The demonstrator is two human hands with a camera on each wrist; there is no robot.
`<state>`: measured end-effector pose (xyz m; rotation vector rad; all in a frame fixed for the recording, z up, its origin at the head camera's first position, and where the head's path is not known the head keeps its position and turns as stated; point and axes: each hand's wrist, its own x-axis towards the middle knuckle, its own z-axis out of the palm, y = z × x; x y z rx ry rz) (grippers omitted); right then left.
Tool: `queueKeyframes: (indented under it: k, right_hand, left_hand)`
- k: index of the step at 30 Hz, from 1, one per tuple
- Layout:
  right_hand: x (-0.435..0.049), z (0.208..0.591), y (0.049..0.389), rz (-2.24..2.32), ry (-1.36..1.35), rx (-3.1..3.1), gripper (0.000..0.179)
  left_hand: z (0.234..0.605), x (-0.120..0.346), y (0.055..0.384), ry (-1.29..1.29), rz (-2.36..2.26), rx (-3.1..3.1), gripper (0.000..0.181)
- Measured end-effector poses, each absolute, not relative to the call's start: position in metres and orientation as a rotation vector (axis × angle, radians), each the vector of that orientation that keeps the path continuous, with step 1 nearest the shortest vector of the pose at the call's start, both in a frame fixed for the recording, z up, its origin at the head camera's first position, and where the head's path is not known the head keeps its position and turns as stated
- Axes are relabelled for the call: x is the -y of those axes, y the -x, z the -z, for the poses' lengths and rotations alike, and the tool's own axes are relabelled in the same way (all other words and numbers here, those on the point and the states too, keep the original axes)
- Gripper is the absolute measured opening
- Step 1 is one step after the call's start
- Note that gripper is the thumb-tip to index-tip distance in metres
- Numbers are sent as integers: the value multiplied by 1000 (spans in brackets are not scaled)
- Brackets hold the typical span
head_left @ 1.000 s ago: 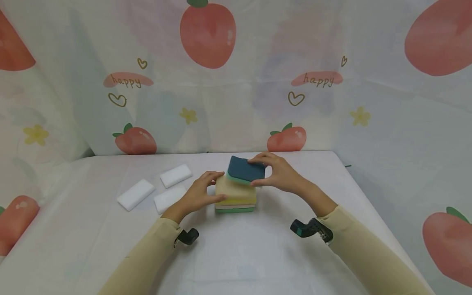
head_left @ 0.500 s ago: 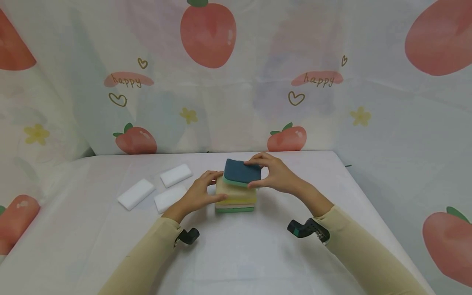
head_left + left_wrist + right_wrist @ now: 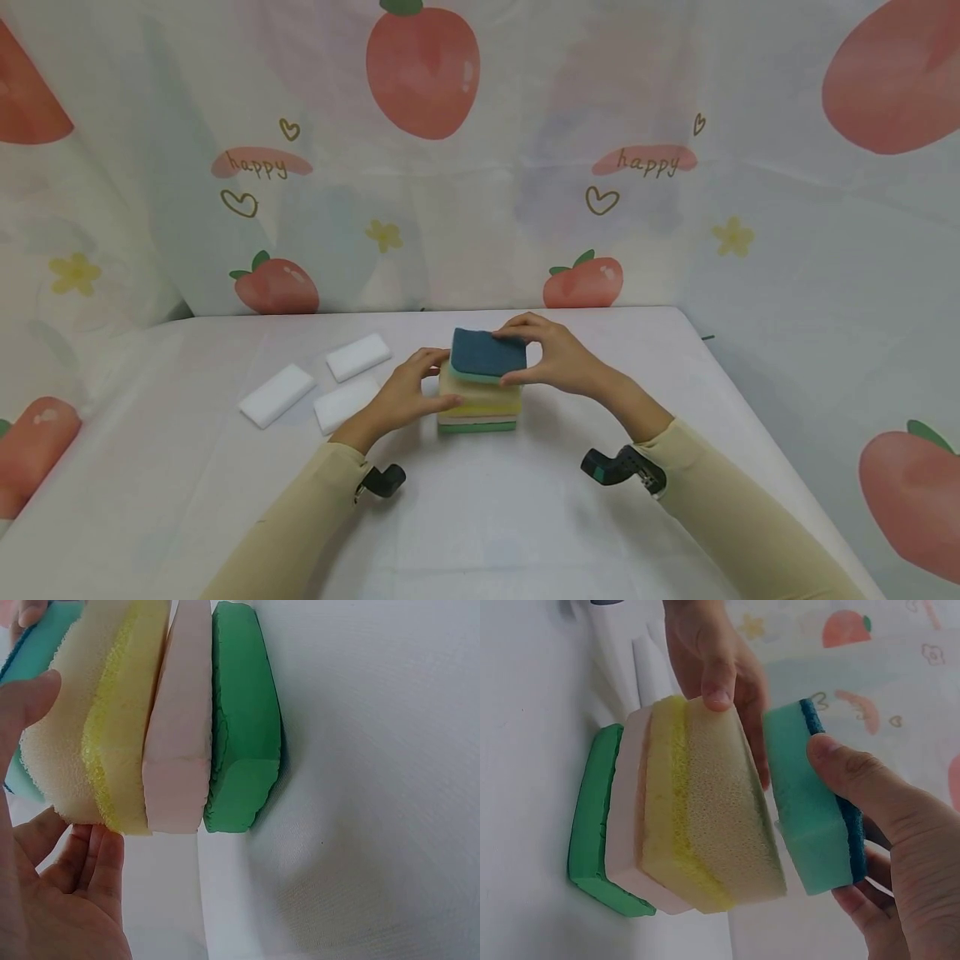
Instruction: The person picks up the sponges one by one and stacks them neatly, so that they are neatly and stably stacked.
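Note:
My right hand [image 3: 562, 360] pinches a teal sponge [image 3: 487, 352] with a dark blue scouring face, thumb on one edge and fingers on the opposite one. In the right wrist view a narrow gap separates this sponge from the stack below. The stack has a green sponge [image 3: 244, 727] at the bottom, a pale pink one [image 3: 180, 735] above it, then a pale yellow layer [image 3: 667, 825] with a bright yellow band, topped by a cream porous layer [image 3: 724, 802]. My left hand [image 3: 401, 396] holds the upper stack, thumb and fingers on opposite sides of the cream and yellow layers.
Left of the stack lie three white rectangular blocks, one at the back [image 3: 358, 357], one farther left [image 3: 276, 396] and one partly behind the left hand [image 3: 341, 406]. A white cloth covers the table [image 3: 480, 525]. Behind it hangs a printed curtain [image 3: 495, 208].
My right hand has brought the teal sponge left and slightly down, more squarely over the stack. My left hand and the white blocks have stayed in place.

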<state>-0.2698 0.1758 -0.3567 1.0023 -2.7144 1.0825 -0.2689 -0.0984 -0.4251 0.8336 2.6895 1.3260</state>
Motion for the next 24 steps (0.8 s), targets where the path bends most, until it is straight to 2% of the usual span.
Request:
queueKeyframes:
  k: [24]
  right_hand:
    - [-169,364,268,-1092,-1057,2720,64]
  left_hand:
    - [427,98,268,-819,-1397,-2665,76]
